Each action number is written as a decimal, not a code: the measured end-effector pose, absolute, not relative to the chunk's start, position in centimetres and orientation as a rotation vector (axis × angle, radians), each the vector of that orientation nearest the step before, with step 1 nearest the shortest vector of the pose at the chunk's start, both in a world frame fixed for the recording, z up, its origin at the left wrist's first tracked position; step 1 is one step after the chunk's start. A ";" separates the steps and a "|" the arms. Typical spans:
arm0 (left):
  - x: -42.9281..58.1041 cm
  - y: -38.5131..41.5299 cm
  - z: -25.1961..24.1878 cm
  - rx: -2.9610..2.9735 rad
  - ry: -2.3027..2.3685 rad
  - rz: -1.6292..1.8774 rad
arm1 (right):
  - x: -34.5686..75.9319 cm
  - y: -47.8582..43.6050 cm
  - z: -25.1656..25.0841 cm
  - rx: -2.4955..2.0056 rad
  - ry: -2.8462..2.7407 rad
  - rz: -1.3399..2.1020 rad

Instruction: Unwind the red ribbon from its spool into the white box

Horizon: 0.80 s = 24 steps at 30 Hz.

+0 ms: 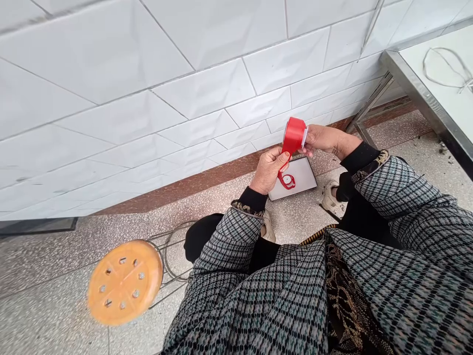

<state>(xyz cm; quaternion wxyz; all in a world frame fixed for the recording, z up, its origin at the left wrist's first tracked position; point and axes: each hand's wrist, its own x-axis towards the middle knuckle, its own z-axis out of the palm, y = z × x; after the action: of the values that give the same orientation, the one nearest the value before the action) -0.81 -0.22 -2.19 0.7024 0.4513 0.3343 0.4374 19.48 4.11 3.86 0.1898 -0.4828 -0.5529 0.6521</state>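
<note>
I'm holding the red roll (293,135) above the white tray (305,173), which is carrying 1 red ring (287,181); my left hand (268,170) and right hand (325,140) are gripping it, axis lying sideways.

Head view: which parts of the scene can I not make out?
Red roll: its far end, head view, covered by the right hand.
White card on the floor: left part hidden by the left hand; red print too small.
Steel table: cut off by the right edge.
</note>
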 end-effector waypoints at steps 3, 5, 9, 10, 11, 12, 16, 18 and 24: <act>-0.9 -0.1 -2.5 1.008 0.773 0.985 | 19.3 4.0 3.7 -1.338 -1.441 1.936; -0.9 0.0 -2.6 0.997 0.773 0.999 | 19.2 4.1 3.3 -1.289 -1.409 2.019; -0.8 0.0 -2.7 1.008 0.747 1.021 | 19.0 4.1 2.1 -1.064 -1.369 2.187; -0.8 0.0 -2.8 1.013 0.738 1.031 | 18.9 4.1 1.9 -1.012 -1.357 2.205; -0.7 0.0 -2.9 1.016 0.732 1.044 | 18.8 4.0 1.8 -0.973 -1.346 2.214; -0.7 0.0 -2.9 1.017 0.732 1.060 | 18.7 3.9 1.7 -0.949 -1.337 2.218; -0.7 0.2 -3.3 1.015 0.763 1.097 | 18.6 3.9 1.9 -0.929 -1.331 2.236; -0.6 0.2 -3.3 0.993 0.763 1.104 | 18.8 4.0 1.8 -0.929 -1.330 2.243; -0.8 0.2 -2.6 0.949 0.691 1.041 | 18.4 3.6 0.7 -0.808 -1.361 2.406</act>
<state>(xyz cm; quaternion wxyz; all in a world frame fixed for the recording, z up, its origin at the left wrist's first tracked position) -0.81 0.16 -2.58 0.7077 0.4273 0.3109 0.4689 18.43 3.59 0.70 0.1304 -0.2782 -0.4686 0.8283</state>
